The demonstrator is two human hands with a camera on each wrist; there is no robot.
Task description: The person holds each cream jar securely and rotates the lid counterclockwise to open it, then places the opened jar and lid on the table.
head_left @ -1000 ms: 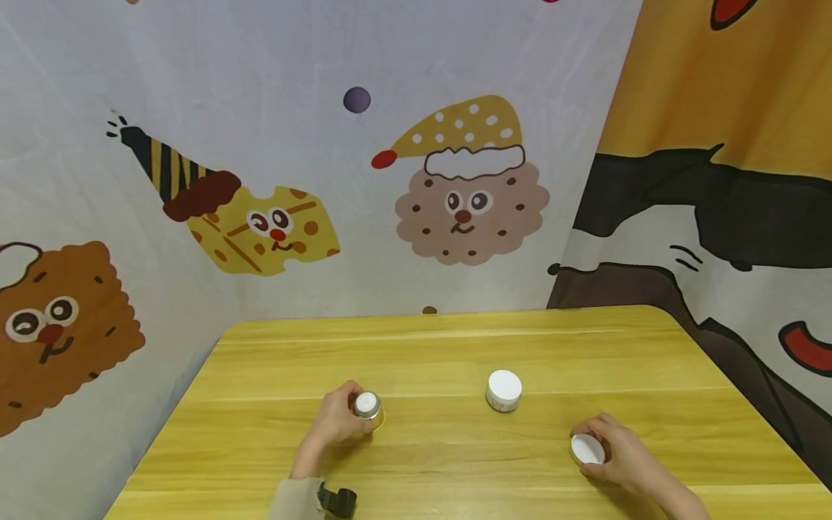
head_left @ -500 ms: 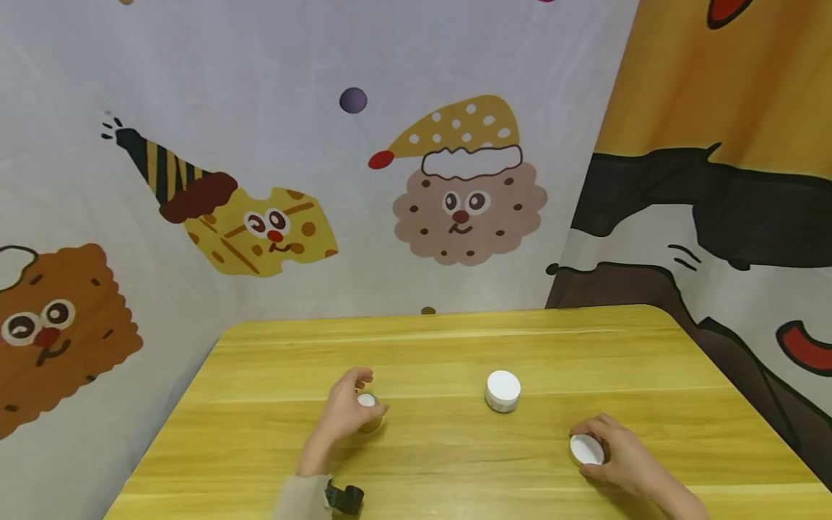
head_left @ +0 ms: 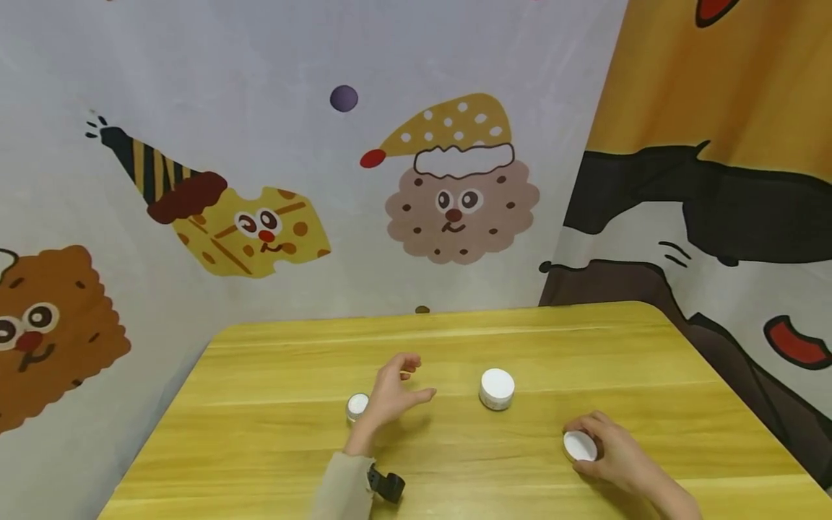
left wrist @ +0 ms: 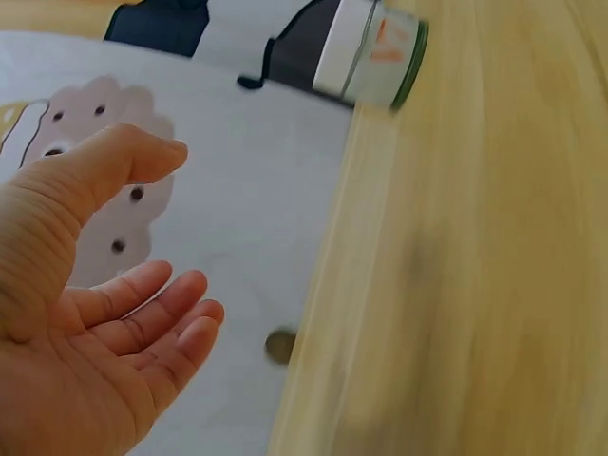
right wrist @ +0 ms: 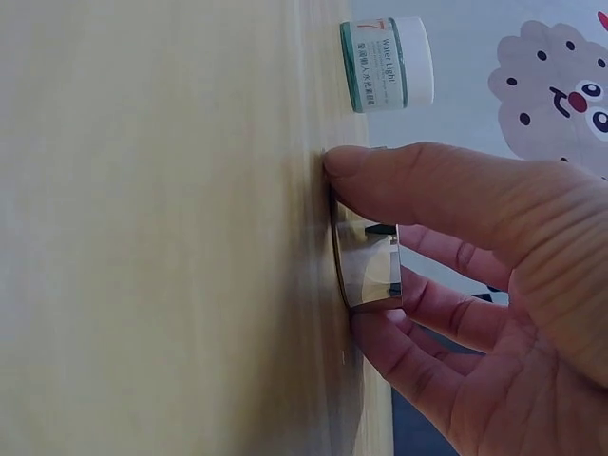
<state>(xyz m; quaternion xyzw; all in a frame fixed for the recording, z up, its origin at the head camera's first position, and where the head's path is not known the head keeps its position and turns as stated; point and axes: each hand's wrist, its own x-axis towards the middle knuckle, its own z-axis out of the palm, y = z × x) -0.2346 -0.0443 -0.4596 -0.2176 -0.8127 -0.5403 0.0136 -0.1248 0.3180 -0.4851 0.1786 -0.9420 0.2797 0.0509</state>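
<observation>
Hiding the lower edge of the small jar (head_left: 357, 404) behind the left hand (head_left: 388, 397) in the head view. Cutting off the white-lidded jar (head_left: 497, 390) at the top of the left wrist view, blurring its label there. Covering much of the metallic side of the white-faced disc (head_left: 581, 447) with the right hand (head_left: 611, 453), leaving contact between disc and table (head_left: 292, 361) unclear. Holding the left hand raised between both jars, spreading thumb well away from loosely bent fingers. Pinching the disc in the right hand, pressing thumb against one side and fingers against the other. Seeing the white-lidded jar standing upright between the hands, apart from both. Wearing a black wrist device (head_left: 390, 486) beside a pale sleeve (head_left: 341, 491). Hanging a printed cloth (head_left: 312, 43) behind the table.
</observation>
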